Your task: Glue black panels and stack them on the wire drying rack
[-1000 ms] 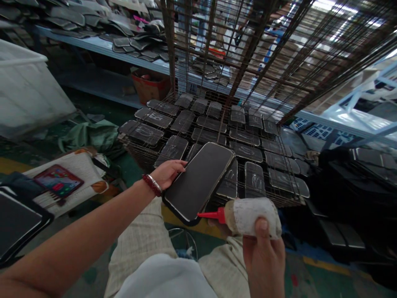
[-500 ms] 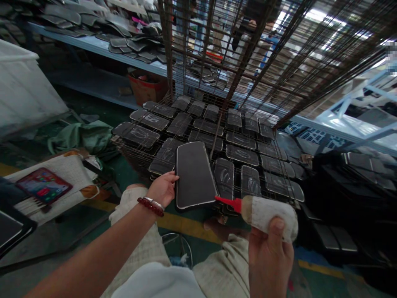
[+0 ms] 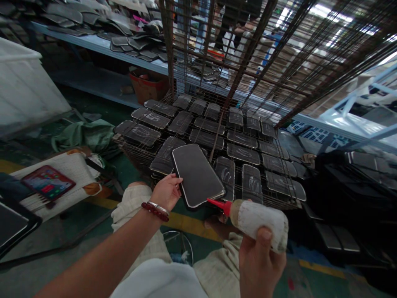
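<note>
Hands low and central in the head view, over your lap. Your left hand (image 3: 167, 192) pinches the near left edge of a dark flat panel (image 3: 197, 174), thumb on top, fingers curled underneath, and the panel tilts away from you with its pale rim showing all round. A beaded bracelet (image 3: 155, 209) sits on that wrist. Your right hand (image 3: 259, 263) is clenched round a squeeze bottle (image 3: 259, 222) wrapped in grubby white cloth, thumb pressed on its top. The bottle lies nearly level, pointing left, and its red nozzle (image 3: 218, 204) comes right to the near right corner of the panel; whether the tip actually touches the rim, you cannot tell from here.

Just beyond the panel a wire rack (image 3: 214, 103) rises up and out of the top of the view, and its lowest shelf carries rows of similar dark panels (image 3: 243, 154), many marked with pale squiggled lines. To the near left a tablet (image 3: 48, 182) with a lit screen lies on a pale cushioned seat (image 3: 77, 167), with a green cloth (image 3: 83, 134) heaped behind it on the floor. At far left a long shelf (image 3: 102, 45) holds more dark pieces, and a red-brown tub (image 3: 149, 85) sits beneath it.
</note>
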Tool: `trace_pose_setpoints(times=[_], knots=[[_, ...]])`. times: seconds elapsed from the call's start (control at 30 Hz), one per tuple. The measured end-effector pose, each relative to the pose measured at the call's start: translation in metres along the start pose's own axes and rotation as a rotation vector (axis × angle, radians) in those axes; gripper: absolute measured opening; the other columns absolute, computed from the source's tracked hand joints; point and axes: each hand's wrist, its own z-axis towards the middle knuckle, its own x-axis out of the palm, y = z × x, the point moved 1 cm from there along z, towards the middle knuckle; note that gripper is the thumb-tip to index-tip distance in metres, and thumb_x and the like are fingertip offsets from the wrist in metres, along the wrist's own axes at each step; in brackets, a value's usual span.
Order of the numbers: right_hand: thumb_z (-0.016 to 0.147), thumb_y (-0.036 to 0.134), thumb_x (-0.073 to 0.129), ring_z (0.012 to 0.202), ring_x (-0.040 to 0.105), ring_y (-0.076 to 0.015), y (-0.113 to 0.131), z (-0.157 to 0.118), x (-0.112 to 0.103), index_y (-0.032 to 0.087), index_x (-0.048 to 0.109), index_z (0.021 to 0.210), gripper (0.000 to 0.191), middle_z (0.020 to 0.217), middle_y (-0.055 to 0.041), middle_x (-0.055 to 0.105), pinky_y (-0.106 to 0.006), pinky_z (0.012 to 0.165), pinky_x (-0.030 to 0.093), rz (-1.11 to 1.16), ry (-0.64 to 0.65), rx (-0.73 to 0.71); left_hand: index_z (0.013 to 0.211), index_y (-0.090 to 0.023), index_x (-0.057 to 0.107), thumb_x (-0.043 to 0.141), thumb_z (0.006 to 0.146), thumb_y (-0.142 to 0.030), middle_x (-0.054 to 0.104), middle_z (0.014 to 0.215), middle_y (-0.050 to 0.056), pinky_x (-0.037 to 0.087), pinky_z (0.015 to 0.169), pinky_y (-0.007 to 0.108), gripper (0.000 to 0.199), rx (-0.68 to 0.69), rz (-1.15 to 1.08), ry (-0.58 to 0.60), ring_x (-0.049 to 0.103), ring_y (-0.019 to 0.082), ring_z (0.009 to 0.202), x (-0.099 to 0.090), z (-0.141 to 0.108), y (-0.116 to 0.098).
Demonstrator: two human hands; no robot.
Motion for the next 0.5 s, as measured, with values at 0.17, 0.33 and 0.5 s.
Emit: trace_pose_setpoints(times=[0.17, 0.33, 0.5], knots=[[0.077, 0.045, 0.073, 0.105, 0.060, -0.0276, -0.011, -0.015, -0.008, 0.015, 0.058, 0.115, 0.050, 0.111, -0.0131, 0.063, -0.035, 0.081, 0.052, -0.157, 0.066, -0.056, 0.081, -0.015, 0.051, 0.049, 0.070, 0.009, 0.068, 0.070, 0.003, 0.058, 0.060, 0.028, 0.026, 0.025, -0.005, -0.036, 0.067, 0.016, 0.058, 0.003, -0.005, 0.001], [0.075, 0.042, 0.076, 0.109, 0.059, -0.0285, -0.014, -0.031, -0.009, 0.019, 0.049, 0.127, 0.063, 0.118, -0.0144, 0.061, -0.039, 0.085, 0.053, -0.096, 0.148, 0.021, 0.080, -0.016, 0.052, 0.050, 0.069, 0.009, 0.067, 0.069, 0.002, 0.056, 0.057, 0.025, 0.027, 0.033, 0.007, -0.061, 0.066, 0.015, 0.059, 0.004, -0.008, 0.001], [0.074, 0.043, 0.075, 0.101, 0.062, -0.0284, -0.004, -0.023, -0.007, 0.018, 0.051, 0.125, 0.061, 0.117, -0.0154, 0.061, -0.037, 0.076, 0.056, -0.141, 0.045, -0.016, 0.082, -0.015, 0.053, 0.051, 0.071, 0.008, 0.068, 0.070, 0.003, 0.055, 0.058, 0.026, 0.026, 0.058, 0.027, -0.030, 0.067, 0.016, 0.059, 0.001, -0.012, 0.000]])
